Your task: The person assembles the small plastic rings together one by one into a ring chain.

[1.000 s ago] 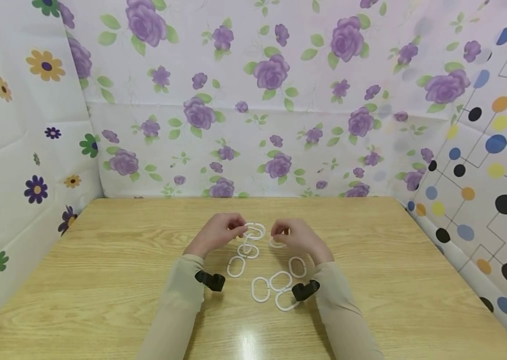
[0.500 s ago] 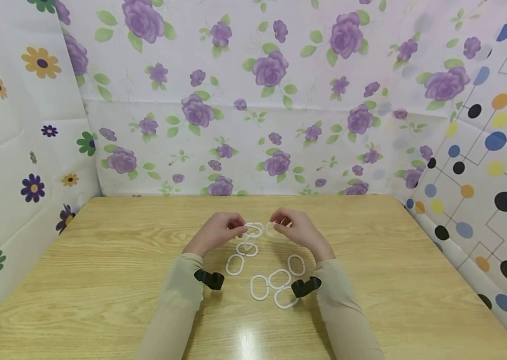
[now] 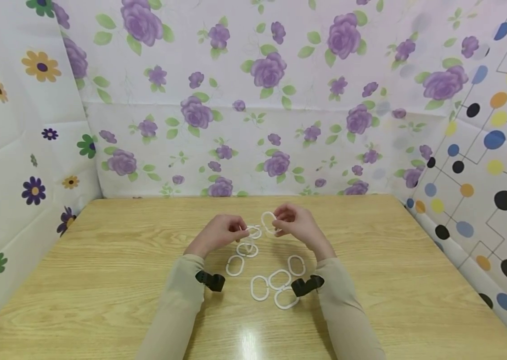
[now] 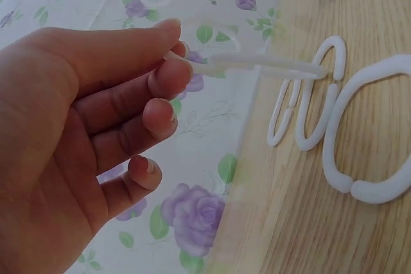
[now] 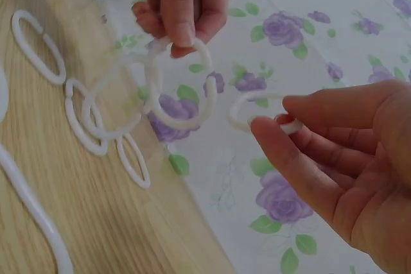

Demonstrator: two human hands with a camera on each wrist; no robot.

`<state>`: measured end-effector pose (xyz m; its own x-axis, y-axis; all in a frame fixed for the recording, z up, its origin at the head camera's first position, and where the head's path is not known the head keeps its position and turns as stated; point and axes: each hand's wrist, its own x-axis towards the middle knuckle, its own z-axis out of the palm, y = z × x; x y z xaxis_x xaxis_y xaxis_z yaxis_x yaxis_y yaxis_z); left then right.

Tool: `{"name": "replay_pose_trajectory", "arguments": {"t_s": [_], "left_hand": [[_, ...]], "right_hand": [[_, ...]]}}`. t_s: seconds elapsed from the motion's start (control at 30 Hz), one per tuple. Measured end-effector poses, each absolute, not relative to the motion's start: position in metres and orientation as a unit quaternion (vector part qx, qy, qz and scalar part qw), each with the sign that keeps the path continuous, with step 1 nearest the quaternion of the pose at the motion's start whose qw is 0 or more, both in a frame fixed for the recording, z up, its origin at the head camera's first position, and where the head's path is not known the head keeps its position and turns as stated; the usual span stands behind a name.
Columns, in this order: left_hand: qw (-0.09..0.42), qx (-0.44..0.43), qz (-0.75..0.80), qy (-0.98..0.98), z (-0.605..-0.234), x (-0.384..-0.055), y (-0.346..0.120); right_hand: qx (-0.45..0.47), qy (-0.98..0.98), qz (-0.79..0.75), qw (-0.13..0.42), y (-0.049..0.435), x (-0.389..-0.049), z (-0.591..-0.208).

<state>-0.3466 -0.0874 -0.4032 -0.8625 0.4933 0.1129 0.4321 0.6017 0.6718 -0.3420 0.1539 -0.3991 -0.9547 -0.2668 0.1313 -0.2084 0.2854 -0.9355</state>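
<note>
Thumb and index fingertip of my left hand (image 3: pixel 217 234) pinch a white plastic C-shaped link (image 5: pixel 153 94), held above the wooden table. A second white link (image 5: pixel 88 110) loops through it and hangs down toward the table. To the right, my right hand (image 3: pixel 300 227) pinches a single white oval link (image 3: pixel 262 221) by its edge, raised and tilted. In the right wrist view this link is blurred and stands a short gap apart from the left hand's link. The small slits in the links show best in the left wrist view.
Near the hanging chain, a white link (image 3: pixel 228 267) lies on the wooden table (image 3: pixel 123 280). Several more lie closer to the front, among them one link (image 3: pixel 251 288) between the forearms. A floral cloth (image 3: pixel 235 150) stands behind the table's far edge.
My right hand has lifted its link up from near the table and turned it more upright beside the left hand's links. My left hand has stayed nearly in place.
</note>
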Motion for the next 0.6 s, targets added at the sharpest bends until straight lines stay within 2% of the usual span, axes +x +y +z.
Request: {"name": "replay_pose_trajectory", "arguments": {"t_s": [0.17,0.6], "left_hand": [[0.035,0.272,0.357,0.893,-0.406,-0.347,-0.087],[0.035,0.280,0.359,0.890,-0.405,-0.346,-0.084]], "right_hand": [[-0.152,0.780,-0.605,0.049,0.150,-0.339,-0.395],[-0.173,0.781,-0.598,0.053,0.143,-0.338,-0.398]]}}
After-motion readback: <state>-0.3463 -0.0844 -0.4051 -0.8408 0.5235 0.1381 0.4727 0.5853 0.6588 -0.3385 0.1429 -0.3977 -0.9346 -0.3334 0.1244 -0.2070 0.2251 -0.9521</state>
